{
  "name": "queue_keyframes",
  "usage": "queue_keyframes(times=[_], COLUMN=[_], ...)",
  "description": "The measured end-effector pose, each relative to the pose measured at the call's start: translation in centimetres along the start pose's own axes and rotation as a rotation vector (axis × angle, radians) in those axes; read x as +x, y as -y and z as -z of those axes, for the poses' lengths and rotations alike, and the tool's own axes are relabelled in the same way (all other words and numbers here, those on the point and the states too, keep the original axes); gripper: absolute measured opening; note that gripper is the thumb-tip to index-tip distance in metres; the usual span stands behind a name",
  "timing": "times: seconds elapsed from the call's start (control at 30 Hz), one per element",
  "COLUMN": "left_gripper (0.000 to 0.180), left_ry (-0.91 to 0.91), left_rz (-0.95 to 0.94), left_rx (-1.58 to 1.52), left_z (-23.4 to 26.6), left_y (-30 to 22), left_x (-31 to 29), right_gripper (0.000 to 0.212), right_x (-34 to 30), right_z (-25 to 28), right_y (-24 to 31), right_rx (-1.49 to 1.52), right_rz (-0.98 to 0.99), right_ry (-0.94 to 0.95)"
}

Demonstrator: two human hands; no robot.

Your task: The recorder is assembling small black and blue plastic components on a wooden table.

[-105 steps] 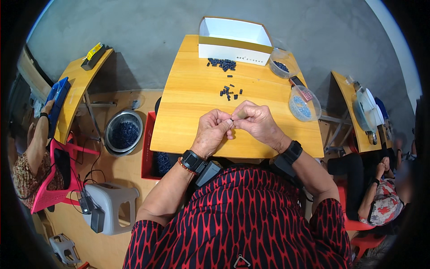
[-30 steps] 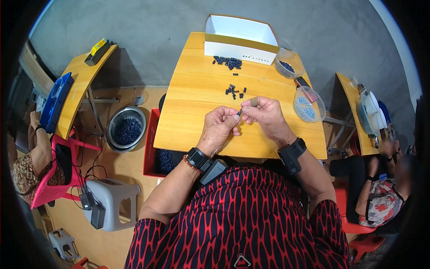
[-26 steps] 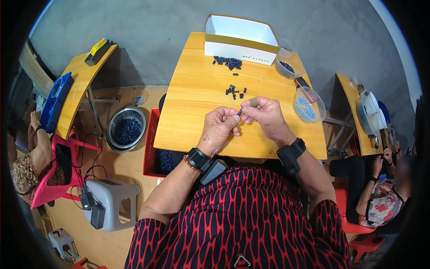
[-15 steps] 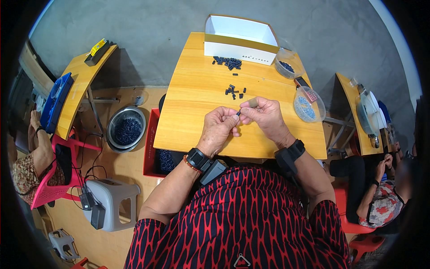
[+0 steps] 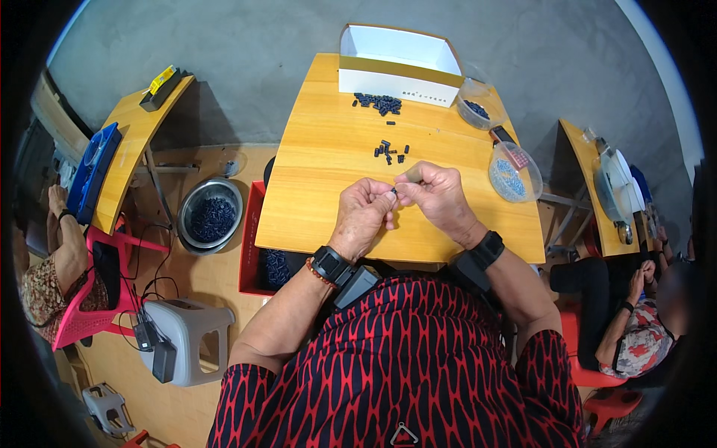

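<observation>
Above the near half of the wooden table [image 5: 321, 216], my two hands meet fingertip to fingertip. My left hand [image 5: 360, 218] pinches a small dark cylindrical piece [image 5: 393, 191] between thumb and index finger. Thumb and index finger of my right hand [image 5: 442, 200] are pressed together against the same piece; whether they hold anything else is too small to tell. A tan covering sits on a right fingertip. Just beyond my hands lies a loose cluster of black cylindrical pieces [image 5: 388, 151]. Farther back is a larger heap of similar pieces [image 5: 379, 103].
A white and gold box [image 5: 403, 84] stands at the table's back. Along its right side are a tub of dark pieces [image 5: 478, 112], a calculator [image 5: 504, 139] and a tub of light-blue bits [image 5: 510, 181]. Left on the floor are a metal basin [image 5: 211, 215], a red box [image 5: 250, 246] and a grey stool [image 5: 196, 336].
My right hand has shifted slightly left and its fingertips have closed in on the piece, which now shows less between the fingers. My left hand stays nearly still.
</observation>
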State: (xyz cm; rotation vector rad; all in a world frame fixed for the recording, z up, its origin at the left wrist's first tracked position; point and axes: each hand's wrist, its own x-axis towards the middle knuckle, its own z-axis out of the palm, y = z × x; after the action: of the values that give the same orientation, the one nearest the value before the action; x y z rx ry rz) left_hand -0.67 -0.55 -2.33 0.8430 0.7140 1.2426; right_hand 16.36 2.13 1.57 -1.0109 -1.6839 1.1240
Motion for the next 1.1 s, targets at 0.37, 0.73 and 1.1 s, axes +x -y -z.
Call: queue_keyframes(times=[0.37,0.73,1.1], left_gripper=[0.007,0.005,0.011], left_ry=[-0.01,0.018,0.017], left_rz=[0.01,0.089,0.153], left_rx=[-0.019,-0.106,-0.149], left_z=[-0.3,0.0,-0.1], left_y=[0.1,-0.2,-0.8], left_x=[-0.5,0.2,0.1], right_gripper=[0.009,0.031,0.023], right_x=[-0.9,-0.9,-0.7], right_z=[0.2,1.2,0.3], right_y=[-0.1,0.4,1.3], right_rx=[-0.062,0.106,-0.454], right_rz=[0.13,0.015,0.315], right_ry=[0.04,0.089,0.092])
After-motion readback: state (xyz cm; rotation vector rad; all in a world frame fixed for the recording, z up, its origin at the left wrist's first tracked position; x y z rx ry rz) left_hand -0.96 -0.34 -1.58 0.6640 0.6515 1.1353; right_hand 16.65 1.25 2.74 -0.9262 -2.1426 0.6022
